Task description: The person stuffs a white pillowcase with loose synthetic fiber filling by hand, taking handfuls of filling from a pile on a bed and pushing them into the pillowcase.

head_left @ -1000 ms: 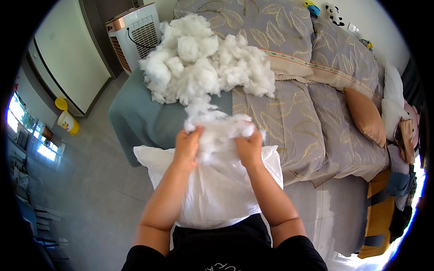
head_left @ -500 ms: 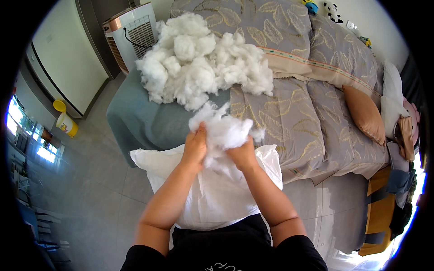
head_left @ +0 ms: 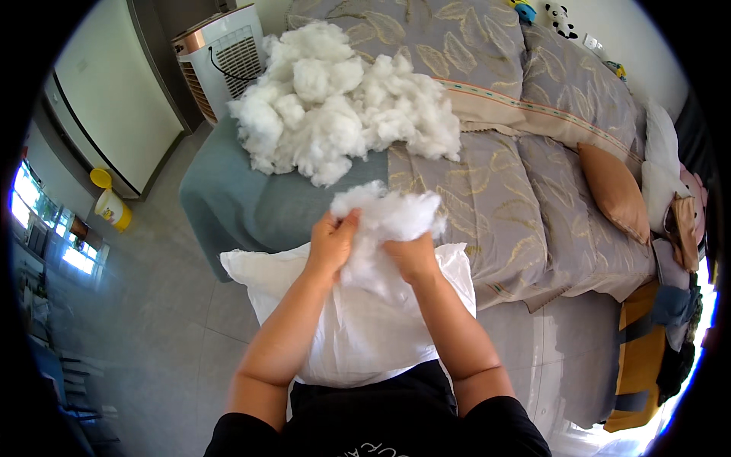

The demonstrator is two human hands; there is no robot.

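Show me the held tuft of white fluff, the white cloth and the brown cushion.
Held tuft of white fluff (head_left: 390, 217): head view, middle of its upper part.
White cloth (head_left: 362, 335): head view, its bare area between the forearms.
Brown cushion (head_left: 614, 194): head view, middle of its face.

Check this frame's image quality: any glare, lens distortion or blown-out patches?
Head view: black fisheye corners, pale door bowed along its edge; head view: bright window at far left blown out, the lower right rim glaring too, soft sheen on the grey floor; head view: held white fluff very bright, its fine texture partly lost.
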